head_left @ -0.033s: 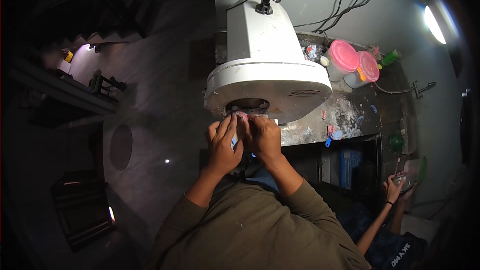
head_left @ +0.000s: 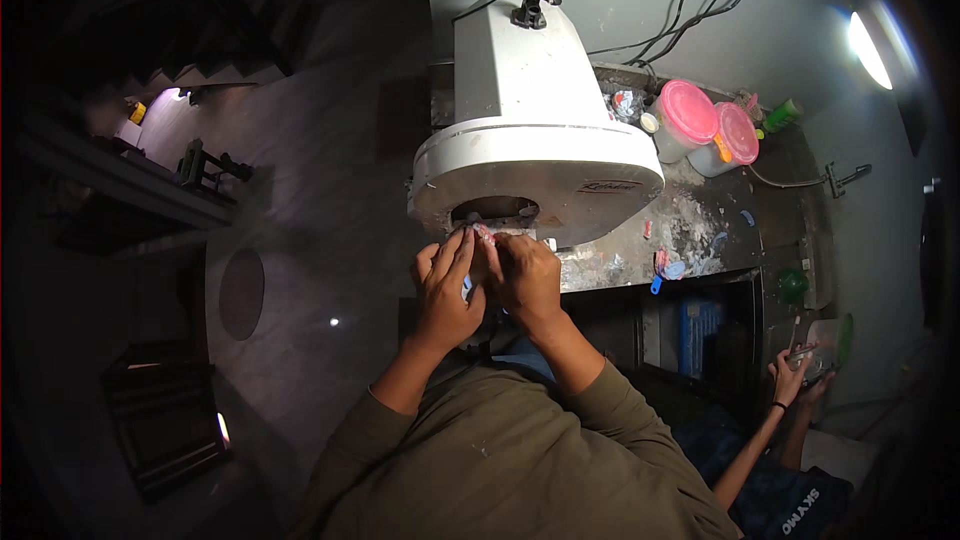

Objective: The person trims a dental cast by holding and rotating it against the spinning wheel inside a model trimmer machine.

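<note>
A small pink piece with pale flecks [head_left: 485,234] is held between the fingers of my left hand [head_left: 448,292] and my right hand [head_left: 530,280], both closed on it. They are at the lower lip of a dark round opening [head_left: 495,208] in the white machine [head_left: 535,155]. A small blue item [head_left: 467,283] shows between my hands, partly hidden.
On the stained counter [head_left: 610,260] are two pink-lidded tubs [head_left: 686,110], a green bottle [head_left: 780,116] and blue scraps [head_left: 656,283]. A black arm mount [head_left: 535,10] tops the machine. At lower right a co-worker's hands [head_left: 790,377] hold small items.
The pink piece between my fingers has turned very slightly. Otherwise my hands and the machine look almost the same.
</note>
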A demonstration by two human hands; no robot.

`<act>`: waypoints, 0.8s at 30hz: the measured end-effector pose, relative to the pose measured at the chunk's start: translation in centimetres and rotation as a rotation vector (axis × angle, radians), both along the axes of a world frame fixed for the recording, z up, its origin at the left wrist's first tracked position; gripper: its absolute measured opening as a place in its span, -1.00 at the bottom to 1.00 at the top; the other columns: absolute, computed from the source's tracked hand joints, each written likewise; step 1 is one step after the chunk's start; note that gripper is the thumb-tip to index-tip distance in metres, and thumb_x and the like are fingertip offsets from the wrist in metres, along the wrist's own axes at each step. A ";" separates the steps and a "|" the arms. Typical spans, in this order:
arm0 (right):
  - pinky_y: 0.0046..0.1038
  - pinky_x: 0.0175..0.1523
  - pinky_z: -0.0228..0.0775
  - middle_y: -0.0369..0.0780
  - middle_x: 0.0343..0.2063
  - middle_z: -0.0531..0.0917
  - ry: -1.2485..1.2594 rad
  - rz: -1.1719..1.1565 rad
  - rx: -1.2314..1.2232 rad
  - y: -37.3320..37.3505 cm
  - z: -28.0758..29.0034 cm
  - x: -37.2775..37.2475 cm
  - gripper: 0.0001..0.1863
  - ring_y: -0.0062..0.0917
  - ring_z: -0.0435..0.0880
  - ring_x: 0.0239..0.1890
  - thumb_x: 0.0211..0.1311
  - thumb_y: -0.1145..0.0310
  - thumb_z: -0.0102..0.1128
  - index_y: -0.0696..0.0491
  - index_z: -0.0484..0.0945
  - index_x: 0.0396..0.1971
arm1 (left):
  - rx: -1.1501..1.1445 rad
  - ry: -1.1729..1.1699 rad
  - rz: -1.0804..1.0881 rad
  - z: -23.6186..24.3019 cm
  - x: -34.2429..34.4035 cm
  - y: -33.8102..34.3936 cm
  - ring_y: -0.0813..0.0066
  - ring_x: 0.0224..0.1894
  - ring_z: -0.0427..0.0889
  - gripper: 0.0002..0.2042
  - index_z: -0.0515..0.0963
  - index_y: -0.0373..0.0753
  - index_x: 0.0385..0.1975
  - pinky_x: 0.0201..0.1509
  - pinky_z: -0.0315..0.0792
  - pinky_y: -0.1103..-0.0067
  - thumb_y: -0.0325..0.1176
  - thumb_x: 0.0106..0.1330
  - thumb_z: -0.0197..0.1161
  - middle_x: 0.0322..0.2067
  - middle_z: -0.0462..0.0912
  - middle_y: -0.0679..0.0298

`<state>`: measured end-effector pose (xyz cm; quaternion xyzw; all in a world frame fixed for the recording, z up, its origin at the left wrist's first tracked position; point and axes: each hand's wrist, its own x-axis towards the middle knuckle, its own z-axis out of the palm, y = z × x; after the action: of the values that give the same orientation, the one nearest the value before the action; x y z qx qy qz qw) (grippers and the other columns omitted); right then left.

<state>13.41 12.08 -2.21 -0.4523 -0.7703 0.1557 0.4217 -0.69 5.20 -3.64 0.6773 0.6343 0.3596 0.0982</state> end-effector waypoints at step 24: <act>-0.24 -0.27 0.34 -0.19 -0.48 0.58 -0.058 0.153 0.080 0.4 -0.4 1.1 -0.74 -0.22 0.56 -0.44 0.03 0.45 0.47 0.12 0.73 -0.22 | 0.074 -0.031 -0.011 -0.1 0.1 0.3 -0.06 0.20 0.40 -0.55 0.68 -0.42 0.03 0.36 0.22 0.21 -0.57 0.05 0.36 0.23 0.58 -0.02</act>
<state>14.53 12.50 -2.61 -0.3791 -0.8201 0.1436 0.4039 -0.60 5.53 -3.78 0.6783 0.6153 0.3925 0.0849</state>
